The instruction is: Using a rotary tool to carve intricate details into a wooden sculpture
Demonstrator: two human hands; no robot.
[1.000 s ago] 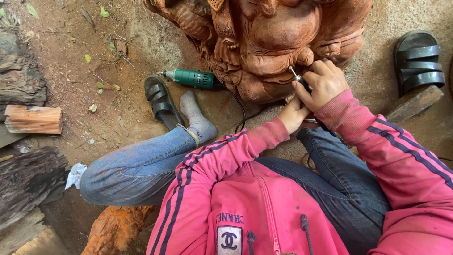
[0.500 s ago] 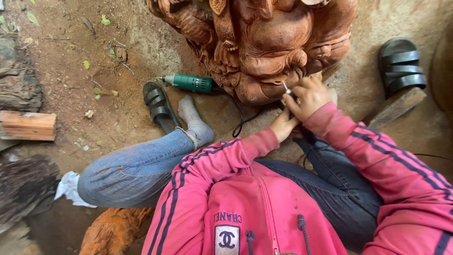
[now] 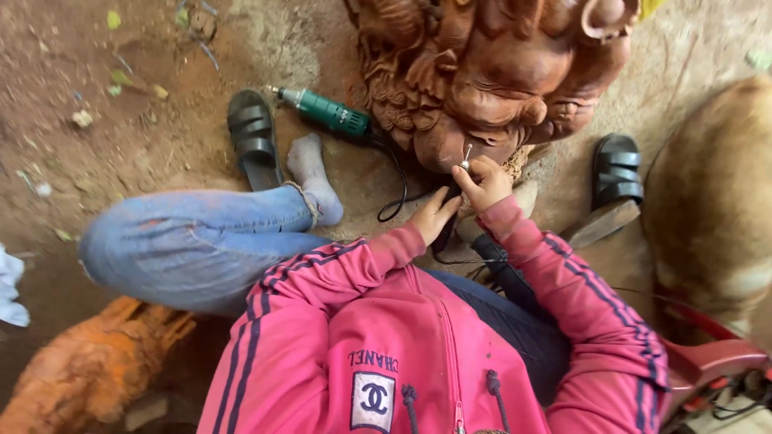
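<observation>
Head view: rotary tool [image 3: 465, 157] in right hand [image 3: 482, 183], against carving [image 3: 490, 80]

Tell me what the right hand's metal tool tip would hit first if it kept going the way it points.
Most likely the reddish carved wooden statue: the right hand aims its thin metal bit up at the carving's lower edge, seemingly touching or nearly so, though depth is unclear.

**Pink tracksuit top, jeans and grey socks**

The person wears a bright pink zip-up jacket [image 3: 386, 337] — dark twin stripes run down each sleeve, two dark drawcords hang at the chest, and a white square patch sits left of the zip. Faded blue jeans [image 3: 193, 245] — dusted with reddish dirt — cover the legs. A grey sock [image 3: 314, 177] covers one foot.
</observation>
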